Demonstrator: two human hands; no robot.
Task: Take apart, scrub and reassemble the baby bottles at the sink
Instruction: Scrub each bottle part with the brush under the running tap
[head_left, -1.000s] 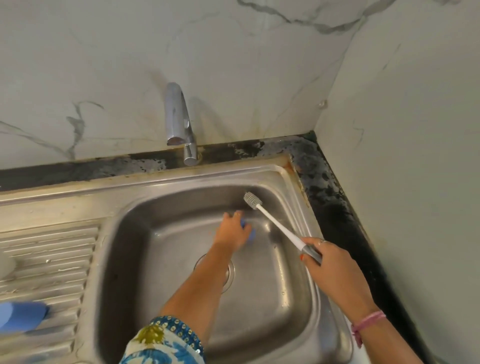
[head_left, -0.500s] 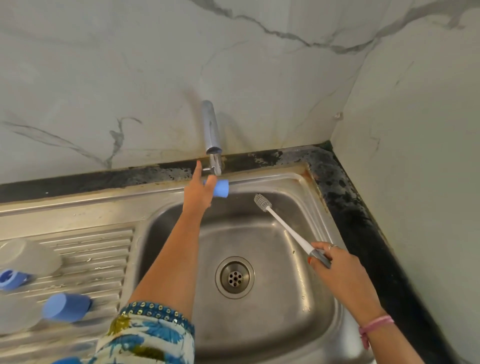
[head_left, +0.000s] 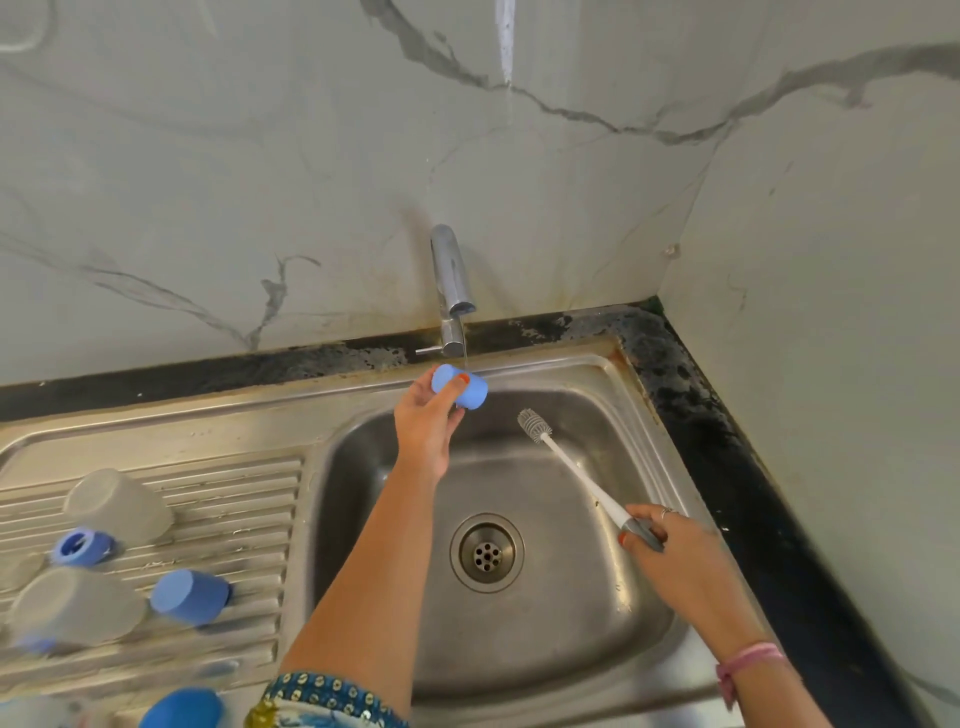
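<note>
The left hand (head_left: 423, 426) is pinching a blue cap (head_left: 460, 393) under the tap (head_left: 451, 291), rinsing; the right hand (head_left: 675, 551) is gripping the brush (head_left: 566, 462). Next, probably scrubbing inside the cap.

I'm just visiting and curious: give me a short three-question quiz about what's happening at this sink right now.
1. True or false: water is running from the tap onto the blue cap.
2. What does the right hand hold? A) a sponge B) a bottle brush C) a towel
3. Fill in: the clear bottles lie on the ______, left of the basin.

Key: 1 true; 2 B, the bottle brush, while the left hand holds the cap; 3 draining board.
</note>
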